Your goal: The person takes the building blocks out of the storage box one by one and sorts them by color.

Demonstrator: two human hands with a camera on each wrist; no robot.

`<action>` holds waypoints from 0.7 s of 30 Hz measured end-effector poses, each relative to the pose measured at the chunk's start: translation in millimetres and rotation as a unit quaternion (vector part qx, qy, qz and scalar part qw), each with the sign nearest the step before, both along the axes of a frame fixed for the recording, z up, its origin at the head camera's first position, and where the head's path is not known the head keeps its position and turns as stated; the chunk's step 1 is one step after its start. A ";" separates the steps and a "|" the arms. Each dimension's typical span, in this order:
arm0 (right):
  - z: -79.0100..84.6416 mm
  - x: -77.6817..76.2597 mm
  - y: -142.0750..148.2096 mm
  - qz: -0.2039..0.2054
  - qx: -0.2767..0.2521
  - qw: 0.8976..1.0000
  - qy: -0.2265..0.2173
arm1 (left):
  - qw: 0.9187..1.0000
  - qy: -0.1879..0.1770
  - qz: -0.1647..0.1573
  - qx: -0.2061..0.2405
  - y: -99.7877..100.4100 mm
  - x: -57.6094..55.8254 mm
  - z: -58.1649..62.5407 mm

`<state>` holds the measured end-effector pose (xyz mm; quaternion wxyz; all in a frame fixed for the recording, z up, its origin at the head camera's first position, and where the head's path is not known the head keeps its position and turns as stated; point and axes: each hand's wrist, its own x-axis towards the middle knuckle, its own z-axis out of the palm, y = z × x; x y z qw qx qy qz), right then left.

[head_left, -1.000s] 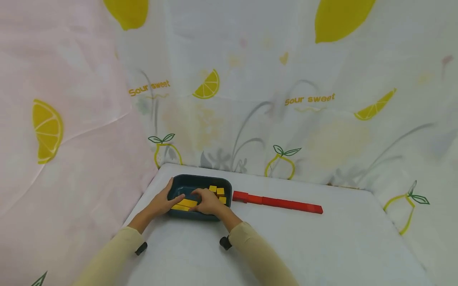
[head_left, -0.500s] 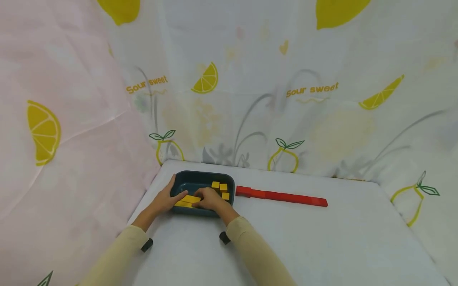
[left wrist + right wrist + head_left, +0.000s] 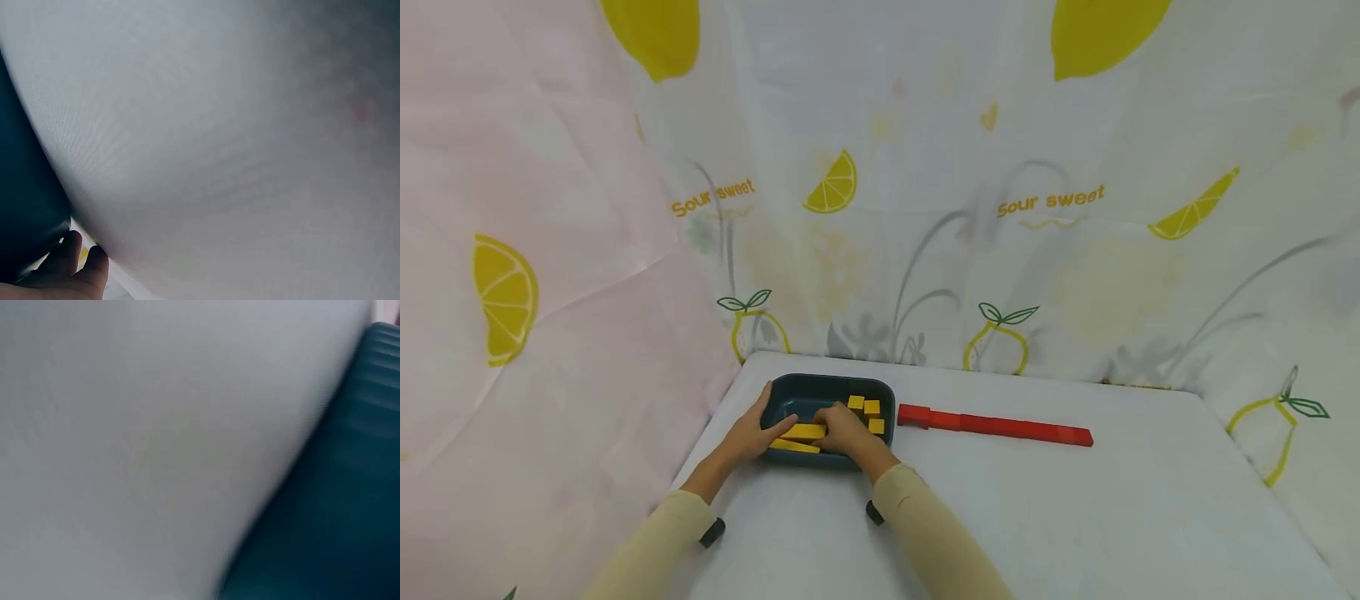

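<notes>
Because the tray (image 3: 812,386) could slip on the white table (image 3: 1075,525), I judge it sensible that my left hand (image 3: 747,435) lies against its left end, left of centre in the lower half of the frame, as a kind of stop. Inside this tray, near its front wall and toward the left, I see the upper bar (image 3: 803,432) and, below it in the frame, the lower bar (image 3: 793,447), both yellow. Three cubes (image 3: 872,408), also yellow, show in the right end, perhaps because the bars need the longer room. Just right of the tray, not touching it, a red row (image 3: 1022,428) runs toward the right of the frame; I suppose it is laid outside so that the colours remain separate.

As for my fingers, those of the left hand are spread: the thumb stands wide apart, over the rim and by the upper bar, while the others lie along the outside wall. My right hand (image 3: 847,433) is bent inside the tray; its thumb and forefinger seem to pinch the upper bar at its right end. How its remaining fingers lie, I cannot tell
</notes>
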<state>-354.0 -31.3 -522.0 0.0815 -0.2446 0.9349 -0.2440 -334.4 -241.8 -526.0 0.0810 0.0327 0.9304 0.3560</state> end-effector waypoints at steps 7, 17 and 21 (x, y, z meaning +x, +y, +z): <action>0.8 -1.8 -6.0 0.007 0.019 1.000 0.005 | 1.000 0.005 -0.003 -0.005 -2.3 2.9 1.5; -5.2 -10.8 -3.0 0.015 -0.026 0.999 -0.012 | 1.000 0.002 -0.006 0.006 0.4 0.1 1.9; -6.7 -10.2 -0.8 0.008 -0.056 0.998 -0.038 | 1.000 -0.002 -0.004 0.004 0.8 -1.8 -2.5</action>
